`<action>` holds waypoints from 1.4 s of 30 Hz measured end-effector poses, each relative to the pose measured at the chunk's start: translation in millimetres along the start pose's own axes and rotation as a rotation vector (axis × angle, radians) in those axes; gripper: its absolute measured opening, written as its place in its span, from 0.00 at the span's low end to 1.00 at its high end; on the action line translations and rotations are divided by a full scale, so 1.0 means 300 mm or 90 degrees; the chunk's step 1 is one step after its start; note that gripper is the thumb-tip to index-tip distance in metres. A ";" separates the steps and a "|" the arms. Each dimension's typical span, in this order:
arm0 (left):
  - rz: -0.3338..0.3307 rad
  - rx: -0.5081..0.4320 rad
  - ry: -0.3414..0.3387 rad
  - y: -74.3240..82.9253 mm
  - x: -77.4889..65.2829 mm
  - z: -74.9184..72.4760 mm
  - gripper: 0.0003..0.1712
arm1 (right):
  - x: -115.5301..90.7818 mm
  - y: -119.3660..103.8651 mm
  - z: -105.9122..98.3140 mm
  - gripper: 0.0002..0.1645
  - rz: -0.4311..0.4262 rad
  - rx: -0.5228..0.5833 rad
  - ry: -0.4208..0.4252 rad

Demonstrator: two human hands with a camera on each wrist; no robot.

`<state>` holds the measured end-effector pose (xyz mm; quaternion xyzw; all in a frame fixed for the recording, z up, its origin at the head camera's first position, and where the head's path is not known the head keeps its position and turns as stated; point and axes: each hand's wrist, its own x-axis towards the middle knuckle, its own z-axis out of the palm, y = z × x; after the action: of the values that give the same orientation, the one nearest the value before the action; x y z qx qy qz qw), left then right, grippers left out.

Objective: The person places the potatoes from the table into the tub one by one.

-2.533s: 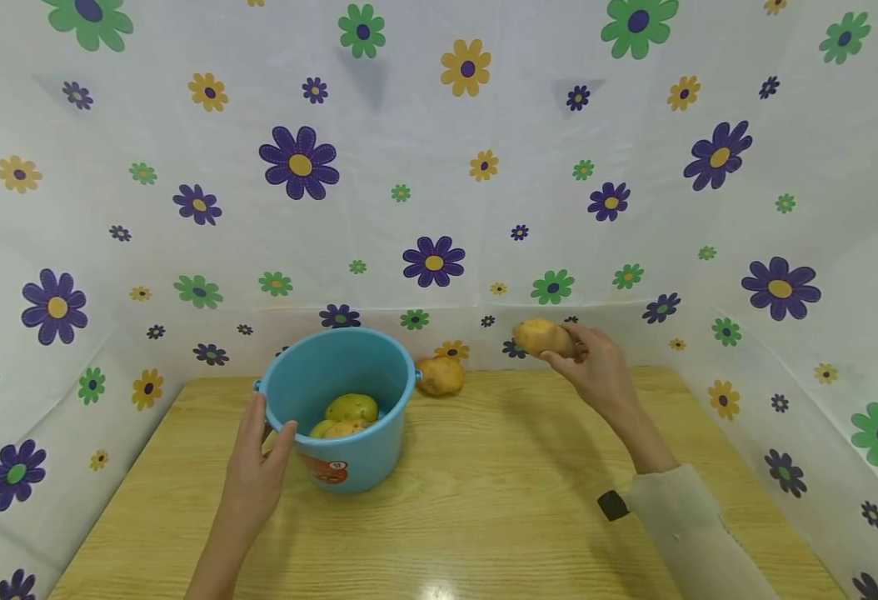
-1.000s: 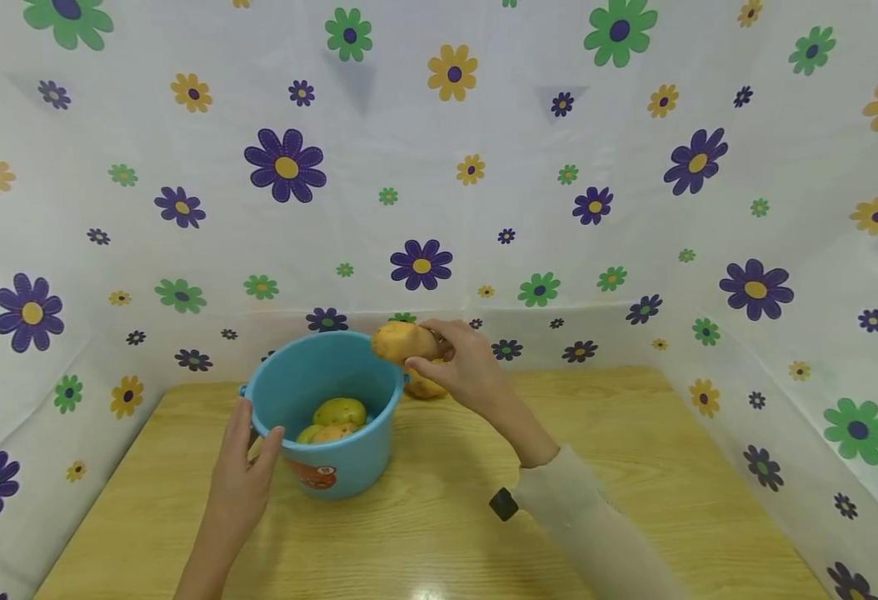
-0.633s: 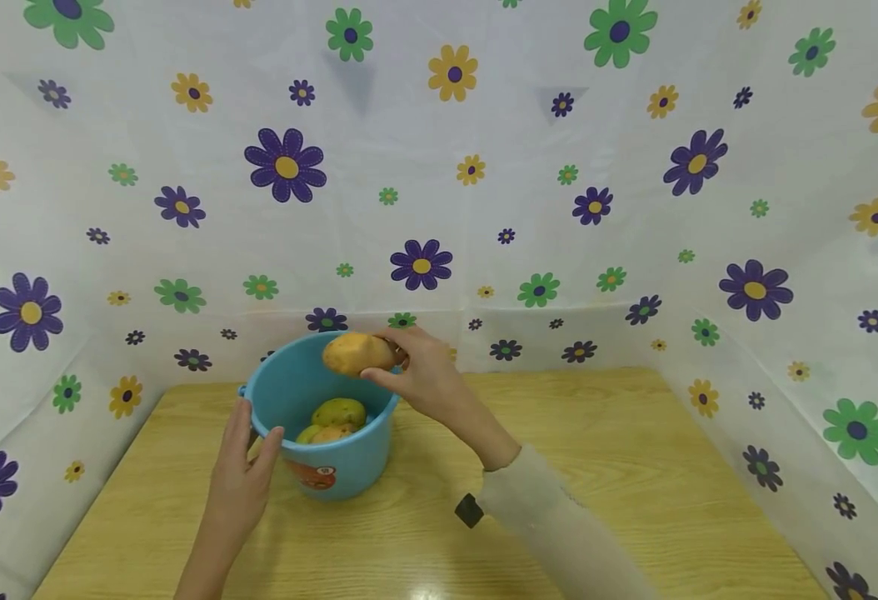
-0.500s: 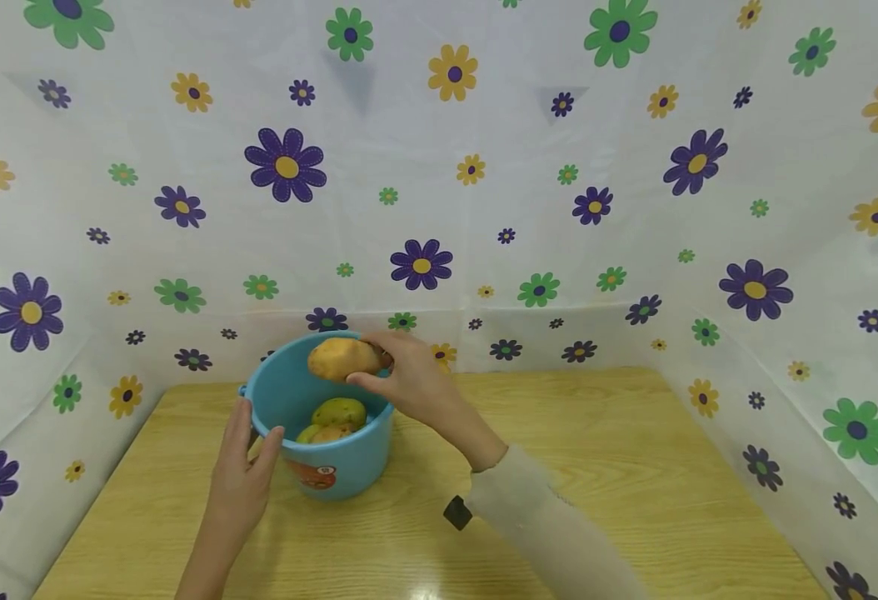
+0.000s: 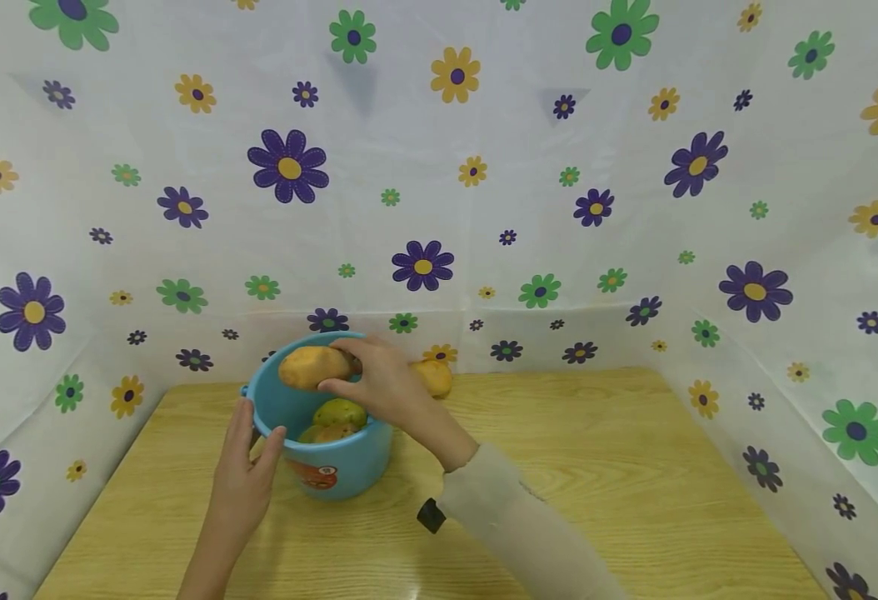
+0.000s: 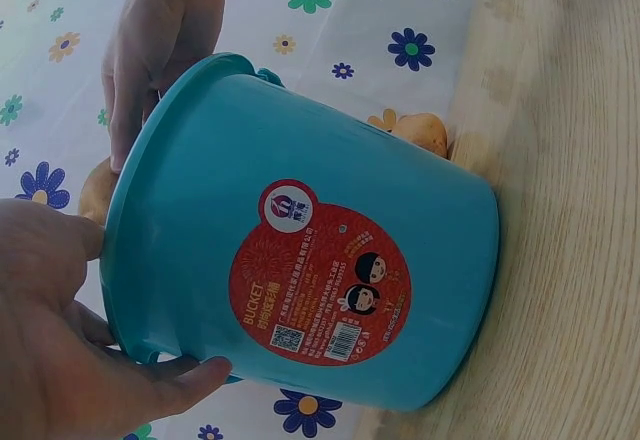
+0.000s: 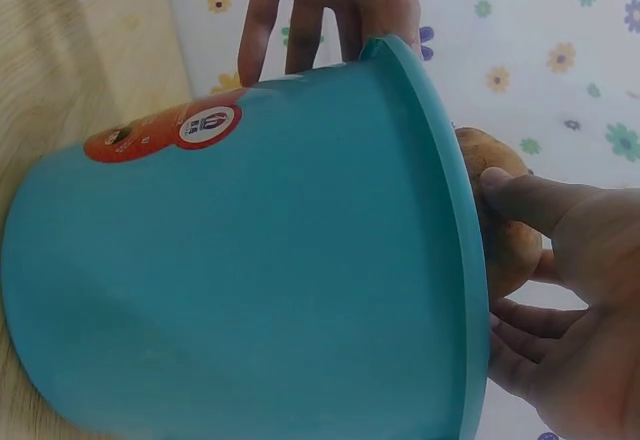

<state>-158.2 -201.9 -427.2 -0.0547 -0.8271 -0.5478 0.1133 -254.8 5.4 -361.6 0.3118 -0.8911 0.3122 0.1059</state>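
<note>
A blue bucket [image 5: 367,467] with a red label stands upright on the table. My left hand [image 5: 244,479] rests against its left rim, fingers and thumb fairly straight, as the left wrist view also shows. Over the bucket's opening, my right hand [image 5: 390,392] holds a yellow-brown potato [image 5: 310,367] between thumb and fingers. In the right wrist view that potato [image 7: 505,250] is partly hidden behind the rim. Several greenish and yellowish potatoes [image 5: 339,413] lie at the bottom of the bucket. Another potato [image 5: 437,377] sits on the table behind my right wrist.
The wood-grain table [image 5: 596,467] reaches back to a white flowered cloth [image 5: 529,192] that hangs behind it and at both sides. A small black object [image 5: 431,516] sticks out from my right sleeve cuff.
My right hand has carried the potato leftward from the right side to over the bucket and lowered it slightly. The left hand has kept its place at the rim.
</note>
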 end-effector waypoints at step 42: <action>0.010 0.004 0.007 -0.013 0.001 0.003 0.45 | -0.034 0.082 -0.052 0.23 -0.018 0.078 0.066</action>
<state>-159.5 -202.7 -430.8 -0.0577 -0.8276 -0.5448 0.1222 -262.1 35.0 -365.3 0.3138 -0.8592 0.3802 0.1369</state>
